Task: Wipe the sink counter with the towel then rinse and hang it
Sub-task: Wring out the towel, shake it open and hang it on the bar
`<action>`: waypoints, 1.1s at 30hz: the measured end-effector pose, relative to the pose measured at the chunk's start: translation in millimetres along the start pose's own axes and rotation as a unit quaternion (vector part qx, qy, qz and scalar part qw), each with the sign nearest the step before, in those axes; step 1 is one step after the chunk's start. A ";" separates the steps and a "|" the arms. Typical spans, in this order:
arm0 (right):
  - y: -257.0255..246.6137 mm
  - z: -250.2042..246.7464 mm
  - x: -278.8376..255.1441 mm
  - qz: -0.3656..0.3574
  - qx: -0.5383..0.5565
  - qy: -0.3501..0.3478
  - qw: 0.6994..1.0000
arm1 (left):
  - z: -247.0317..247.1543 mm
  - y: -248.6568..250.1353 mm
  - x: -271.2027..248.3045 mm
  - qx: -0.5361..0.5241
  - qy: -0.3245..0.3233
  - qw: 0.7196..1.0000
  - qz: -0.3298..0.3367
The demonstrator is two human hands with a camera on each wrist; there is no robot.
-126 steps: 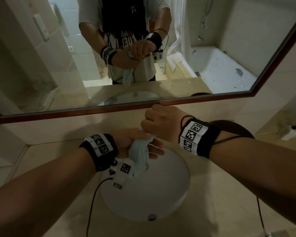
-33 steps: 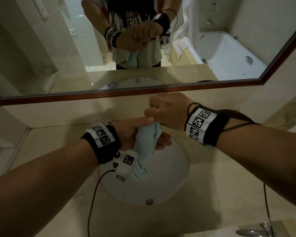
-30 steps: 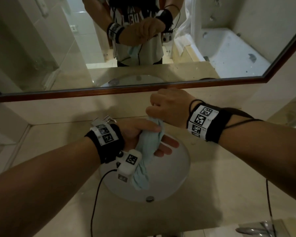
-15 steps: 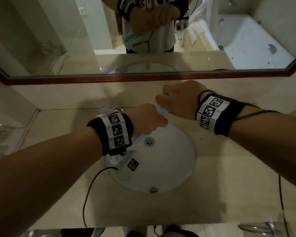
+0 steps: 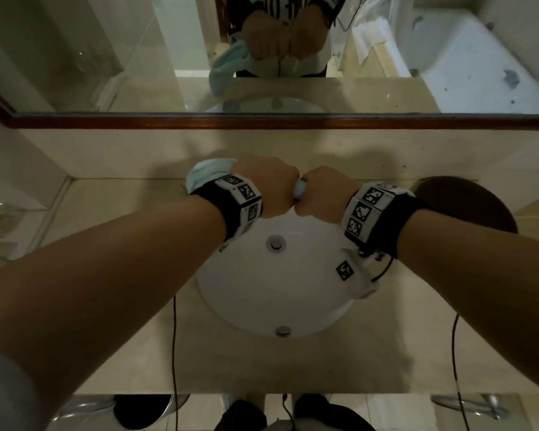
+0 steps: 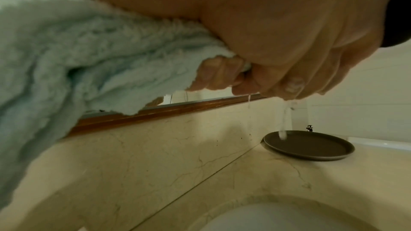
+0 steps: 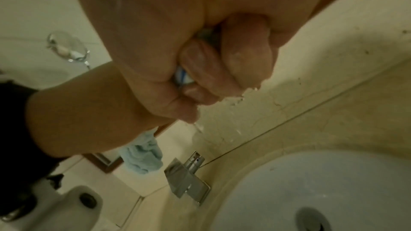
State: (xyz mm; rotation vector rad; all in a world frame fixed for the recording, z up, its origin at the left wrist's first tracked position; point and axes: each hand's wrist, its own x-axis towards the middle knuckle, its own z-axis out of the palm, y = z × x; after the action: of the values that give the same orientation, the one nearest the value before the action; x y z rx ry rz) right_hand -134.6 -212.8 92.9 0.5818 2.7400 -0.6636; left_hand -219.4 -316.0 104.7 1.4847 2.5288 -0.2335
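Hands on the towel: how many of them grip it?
2. The left hand grips the towel above the far edge of the sink; the right hand grips its other end, close beside the left hand.

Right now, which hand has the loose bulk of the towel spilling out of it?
The left hand: the light blue towel bunches out past its outer side, while the right hand grips only the twisted end between the fists.

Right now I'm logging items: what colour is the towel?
Light blue; the towel shows best in the left wrist view.
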 end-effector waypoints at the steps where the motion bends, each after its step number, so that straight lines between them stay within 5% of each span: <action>1: -0.2 1.5 -1.8 0.005 0.019 0.005 1.000 | -0.2 -0.4 -0.1 0.010 0.004 1.000 0.004; 8: -1.5 14.2 -14.4 0.049 0.192 0.016 0.980 | 2.1 -1.5 -0.5 0.059 0.020 0.997 0.040; 16: -2.4 19.6 -14.7 0.073 0.242 0.014 0.967 | 1.0 -4.2 -4.3 0.070 0.040 0.996 0.045; 21: -2.3 6.6 -16.1 0.039 0.237 0.051 0.969 | 6.2 -15.7 -10.1 -0.102 0.091 0.991 0.010; 24: -3.8 -6.2 -15.9 0.013 0.159 0.071 0.985 | 18.9 -21.5 -19.3 -0.258 0.157 0.953 -0.026; 27: 1.7 -13.5 -19.5 0.038 0.220 0.105 0.969 | 45.8 -28.9 -35.7 -0.387 0.171 0.902 -0.091; 30: 13.2 -18.7 -22.5 0.066 0.327 0.139 0.932 | 75.3 -34.1 -50.8 -0.529 0.152 0.819 -0.163; 33: 16.0 -17.4 -26.7 0.074 0.400 0.131 0.904 | 91.3 -27.0 -56.2 -0.670 0.112 0.715 -0.163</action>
State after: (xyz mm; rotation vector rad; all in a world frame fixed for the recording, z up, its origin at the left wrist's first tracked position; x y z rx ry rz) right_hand -106.7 -199.9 110.8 1.0953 2.5100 -1.8012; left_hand -207.9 -398.0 31.3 0.4290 2.0122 1.4785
